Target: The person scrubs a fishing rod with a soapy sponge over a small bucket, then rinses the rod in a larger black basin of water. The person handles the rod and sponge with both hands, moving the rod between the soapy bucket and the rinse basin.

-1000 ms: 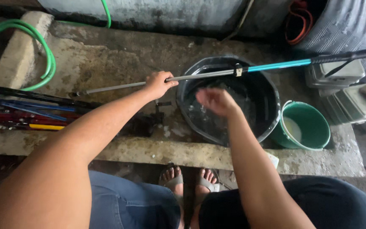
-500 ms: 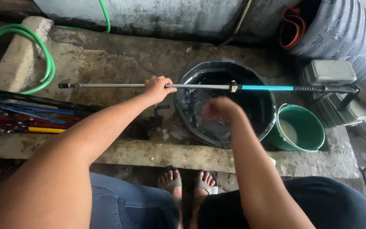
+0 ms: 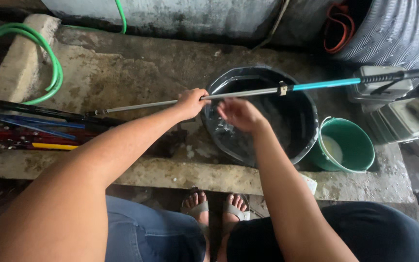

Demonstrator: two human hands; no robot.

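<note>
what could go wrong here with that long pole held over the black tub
The left hand grips the long pole at one spot only, with the right hand off it above the black tub, so the pole could tip or swing. Its far end lies close to the grey box and could knock it. The green bucket stands right against the tub on the wet-looking concrete ledge, where a bump might upset it.

The pole (image 3: 248, 92) bars the way across the black tub (image 3: 287, 145), leaving open water below it, while the green bucket (image 3: 347, 145) crowds the tub's right side and the rods (image 3: 30, 128) and hose (image 3: 49, 73) hem the slab's bare middle from the left.
</note>
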